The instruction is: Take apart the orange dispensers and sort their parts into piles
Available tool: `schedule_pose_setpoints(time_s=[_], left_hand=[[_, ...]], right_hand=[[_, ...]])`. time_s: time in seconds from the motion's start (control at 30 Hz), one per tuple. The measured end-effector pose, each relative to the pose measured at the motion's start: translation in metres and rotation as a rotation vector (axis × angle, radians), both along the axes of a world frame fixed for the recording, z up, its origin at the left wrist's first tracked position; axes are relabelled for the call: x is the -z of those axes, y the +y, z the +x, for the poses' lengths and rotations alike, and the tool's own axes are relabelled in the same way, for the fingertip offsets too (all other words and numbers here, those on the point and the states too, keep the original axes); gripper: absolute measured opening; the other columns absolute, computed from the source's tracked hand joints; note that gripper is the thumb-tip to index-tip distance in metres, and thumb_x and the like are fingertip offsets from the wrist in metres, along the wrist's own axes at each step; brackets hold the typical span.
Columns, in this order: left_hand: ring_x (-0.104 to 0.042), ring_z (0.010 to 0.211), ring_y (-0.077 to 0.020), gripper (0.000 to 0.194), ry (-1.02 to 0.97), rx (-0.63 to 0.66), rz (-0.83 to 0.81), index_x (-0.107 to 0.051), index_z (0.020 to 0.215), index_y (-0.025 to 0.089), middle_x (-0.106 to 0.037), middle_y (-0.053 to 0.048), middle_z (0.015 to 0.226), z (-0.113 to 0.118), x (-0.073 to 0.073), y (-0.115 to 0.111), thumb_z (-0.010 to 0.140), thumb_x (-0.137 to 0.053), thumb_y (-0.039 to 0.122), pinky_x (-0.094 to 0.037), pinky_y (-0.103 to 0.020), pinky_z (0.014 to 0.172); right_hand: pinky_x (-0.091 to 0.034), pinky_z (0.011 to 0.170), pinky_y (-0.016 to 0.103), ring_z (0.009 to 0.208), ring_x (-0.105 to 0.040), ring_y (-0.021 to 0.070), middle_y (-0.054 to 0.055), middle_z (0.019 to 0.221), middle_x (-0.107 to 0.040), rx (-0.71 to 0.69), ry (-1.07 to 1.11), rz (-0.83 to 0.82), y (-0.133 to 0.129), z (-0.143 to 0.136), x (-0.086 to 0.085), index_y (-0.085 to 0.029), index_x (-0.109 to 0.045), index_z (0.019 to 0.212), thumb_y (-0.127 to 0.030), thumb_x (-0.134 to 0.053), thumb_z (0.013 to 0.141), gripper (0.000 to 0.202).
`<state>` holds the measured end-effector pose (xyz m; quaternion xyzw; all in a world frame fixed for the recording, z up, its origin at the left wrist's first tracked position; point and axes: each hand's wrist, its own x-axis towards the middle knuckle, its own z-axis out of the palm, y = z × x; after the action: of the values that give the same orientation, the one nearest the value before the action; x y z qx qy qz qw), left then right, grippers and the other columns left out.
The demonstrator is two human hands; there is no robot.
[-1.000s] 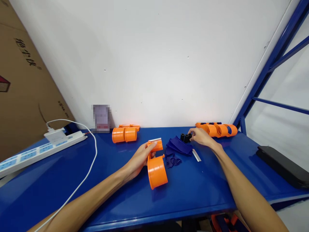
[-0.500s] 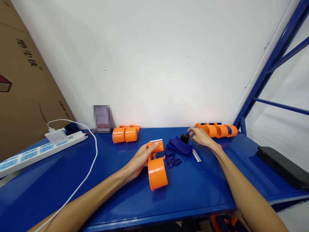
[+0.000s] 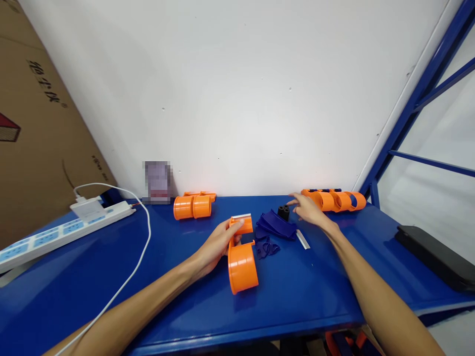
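Observation:
My left hand [image 3: 218, 247] grips an orange plastic tape dispenser [image 3: 243, 267], thumb on its upper part. A serrated metal strip [image 3: 241, 216] runs along the dispenser's top edge, and its wide round hub points down toward me. Farther right, my right hand [image 3: 307, 206] is open, fingers apart, just beside several small black rollers [image 3: 283, 212] standing together. I cannot tell whether a fingertip touches them. Between the hands lie flat dark-blue plastic pieces [image 3: 276, 225], smaller blue parts [image 3: 266, 247] and a loose metal blade strip [image 3: 303, 239].
Two orange dispensers [image 3: 193, 206] lie at the back left and a row of orange ones [image 3: 341, 200] at the back right. A white power strip [image 3: 96, 222] with a cable [image 3: 148, 227] is left. A black case [image 3: 434, 254] lies right.
The right hand's fingers have lifted and spread slightly beside the black rollers. The left hand and the dispenser stay nearly still.

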<state>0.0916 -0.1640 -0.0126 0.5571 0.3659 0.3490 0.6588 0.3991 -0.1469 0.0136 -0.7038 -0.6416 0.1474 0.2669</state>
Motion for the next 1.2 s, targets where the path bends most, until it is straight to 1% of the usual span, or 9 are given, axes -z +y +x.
schedule_pose_setpoints(time_s=[0.1,0.2,0.33,0.47,0.67,0.8,0.9,1.0,1.2], left_hand=[[-0.041,0.058,-0.0096,0.046,-0.009,0.031,0.040,-0.051,0.091,0.019,-0.045,0.005,0.068,0.001,0.002,0.001,0.085,-0.062,0.063,-0.033,-0.024,0.055],[-0.042,0.057,-0.0094,0.044,0.011,0.051,0.121,-0.050,0.091,0.019,-0.046,0.006,0.067,0.001,0.004,0.001,0.087,-0.061,0.062,-0.035,-0.024,0.055],[-0.039,0.054,-0.0084,0.046,0.051,0.104,0.234,-0.051,0.093,0.018,-0.042,0.007,0.065,0.003,-0.002,-0.005,0.086,-0.062,0.062,-0.034,-0.023,0.053],[-0.036,0.052,-0.0078,0.047,0.077,0.220,0.232,-0.053,0.088,0.018,-0.041,0.007,0.063,0.002,-0.011,-0.011,0.088,-0.057,0.064,-0.032,-0.022,0.051],[-0.031,0.047,-0.0064,0.042,0.081,0.384,0.054,-0.056,0.082,0.017,-0.040,0.007,0.058,-0.005,-0.015,-0.004,0.084,-0.067,0.057,-0.026,-0.022,0.046],[-0.028,0.046,-0.0062,0.044,0.054,0.426,-0.078,-0.063,0.088,0.015,-0.042,0.006,0.058,-0.013,-0.022,0.010,0.081,-0.070,0.059,-0.037,-0.024,0.047],[-0.034,0.045,-0.0071,0.048,0.065,0.347,-0.097,-0.067,0.086,0.014,-0.045,0.005,0.057,-0.023,-0.028,0.025,0.081,-0.068,0.062,-0.044,-0.027,0.051],[-0.053,0.054,-0.0132,0.050,0.090,0.081,-0.039,-0.067,0.081,0.015,-0.056,-0.001,0.061,-0.033,-0.030,0.042,0.077,-0.070,0.064,-0.044,-0.027,0.055],[-0.062,0.064,-0.0214,0.049,0.439,-0.058,0.299,-0.068,0.076,0.014,-0.067,-0.008,0.068,-0.042,-0.016,0.064,0.074,-0.071,0.063,-0.042,-0.029,0.058]], right_hand=[[-0.051,0.082,0.031,0.091,-0.068,0.0216,0.010,0.100,-0.075,0.093,-0.064,0.317,-0.009,-0.013,-0.016,-0.014,-0.063,0.119,-0.004,-0.049,0.081,0.042],[-0.048,0.076,0.029,0.078,-0.065,0.0184,0.005,0.081,-0.072,-0.046,0.057,0.467,-0.025,-0.040,-0.029,-0.018,-0.066,0.095,-0.020,-0.051,0.090,0.015],[-0.038,0.060,0.025,0.062,-0.052,0.0129,-0.001,0.068,-0.060,-0.384,0.132,0.264,-0.042,-0.079,-0.029,-0.019,-0.059,0.079,-0.045,-0.053,0.095,0.032],[-0.028,0.055,0.024,0.058,-0.037,0.0098,-0.005,0.061,-0.045,-0.580,0.143,0.105,-0.044,-0.095,-0.017,-0.019,-0.047,0.069,-0.058,-0.051,0.094,0.047],[-0.023,0.051,0.024,0.054,-0.031,0.0080,-0.006,0.057,-0.039,-0.746,0.277,-0.131,-0.042,-0.094,-0.014,-0.019,-0.042,0.063,-0.065,-0.056,0.089,0.055],[-0.021,0.048,0.024,0.051,-0.029,0.0070,-0.007,0.054,-0.038,-0.746,0.416,-0.246,-0.042,-0.094,-0.019,-0.017,-0.051,0.065,-0.065,-0.060,0.086,0.053],[-0.017,0.045,0.023,0.048,-0.027,0.0057,-0.008,0.052,-0.036,-0.782,0.476,-0.355,-0.042,-0.080,-0.027,-0.017,-0.051,0.064,-0.061,-0.065,0.084,0.051],[-0.015,0.042,0.022,0.044,-0.027,0.0045,-0.008,0.051,-0.039,-0.774,0.508,-0.426,-0.040,-0.058,-0.038,-0.018,-0.045,0.061,-0.058,-0.070,0.082,0.051],[-0.014,0.041,0.020,0.044,-0.023,0.0037,-0.008,0.052,-0.037,-0.575,0.654,-0.252,-0.033,-0.033,-0.042,-0.020,-0.040,0.062,-0.061,-0.071,0.081,0.055]])
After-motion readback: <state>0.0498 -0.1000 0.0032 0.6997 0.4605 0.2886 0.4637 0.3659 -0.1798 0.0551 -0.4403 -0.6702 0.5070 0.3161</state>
